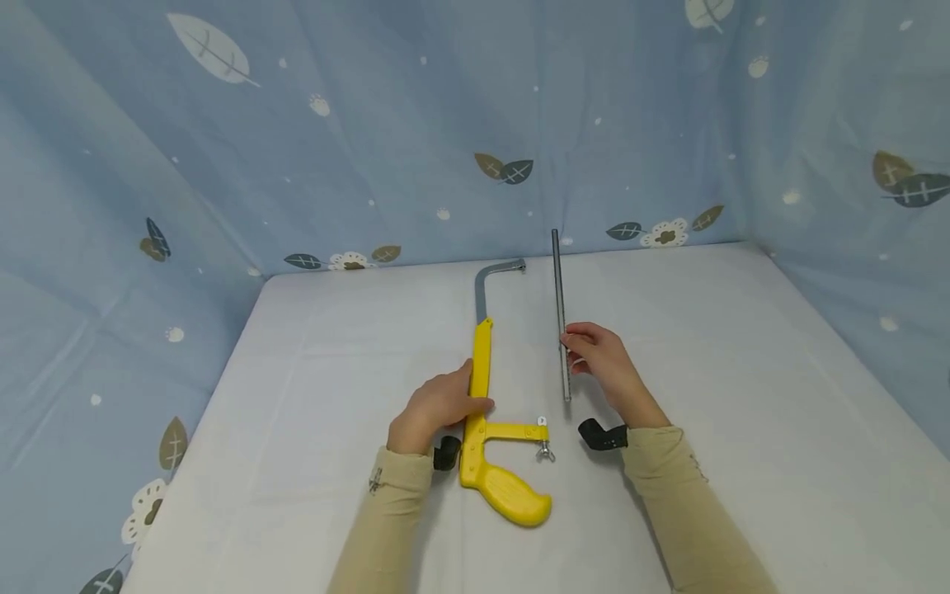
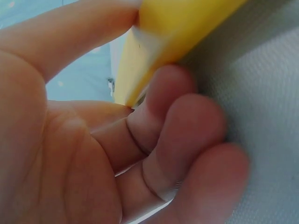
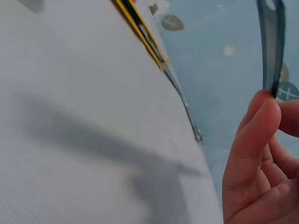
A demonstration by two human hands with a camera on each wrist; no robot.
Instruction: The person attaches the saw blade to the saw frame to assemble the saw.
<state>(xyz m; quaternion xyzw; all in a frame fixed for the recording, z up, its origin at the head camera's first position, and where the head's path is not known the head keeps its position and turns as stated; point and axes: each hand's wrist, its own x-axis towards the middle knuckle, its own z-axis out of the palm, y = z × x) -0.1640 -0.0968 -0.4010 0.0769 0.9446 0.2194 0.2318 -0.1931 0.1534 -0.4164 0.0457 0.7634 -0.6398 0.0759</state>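
- Blue cloth [image 1: 416, 140] with printed leaves and flowers fills the upper frame and both sides, its outer edges cut off
- White table [image 1: 312, 421] spans the middle and lower frame, its near edge out of shot
- Tan sleeves [image 1: 386, 528] enter from the bottom edge, which crops both arms
- Yellow hacksaw frame [image 1: 482, 355] lies just left of centre, its long axis running up the picture with a slight lean right; the grey arm at the top bends right, as does the handle at bottom; in the left wrist view only a blurred yellow stretch shows
- Narrow grey blade [image 1: 559, 289], right of centre, is held above the table, its long axis near upright, top end tilted slightly left and overlapping the cloth; the right wrist view cuts off its upper end, and which way any teeth face cannot be made out
- Left hand [image 1: 439, 402] grips the yellow bar, thumb laid across, fingers curled at its far side and mostly hidden from the head camera
- Right hand [image 1: 604, 363] pinches the blade below its middle between thumb and fingertips, the remaining fingers bent and partly hidden
- Wing nut [image 1: 545, 452] hangs at the short yellow arm's tip, lower centre, its detail too small to read
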